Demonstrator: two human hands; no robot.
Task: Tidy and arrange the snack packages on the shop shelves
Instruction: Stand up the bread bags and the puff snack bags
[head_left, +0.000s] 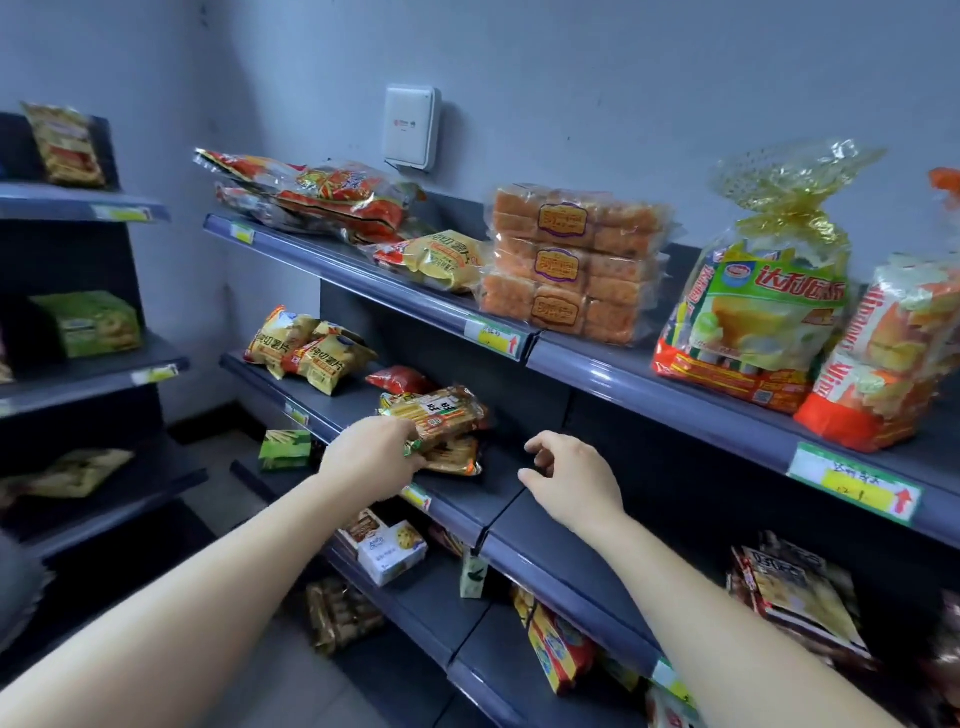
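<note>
At centre frame, the left hand (371, 457) gripped the near end of a biscuit packet (436, 415) lying atop another packet (453, 457) on the middle shelf (467, 499). Just right of it, the right hand (571, 486) hovered above the shelf, fingers loosely curled, holding nothing.

Left hand's fingers (402, 441) wrap the near end of the yellow-orange cracker pack (436, 413), hiding that end; grip underneath not visible. Second cracker pack (453, 456) below is mostly covered. Small red snack bag (400, 379) partly hidden behind the stack. Orange-white bread bag (893, 353) cut off at right edge, as is an orange scrap (946, 182) above. Price tag handwriting (854, 483) too blurred to read. Dark packets, bottom-right shelf (800, 592), blurred, print unreadable.
</note>
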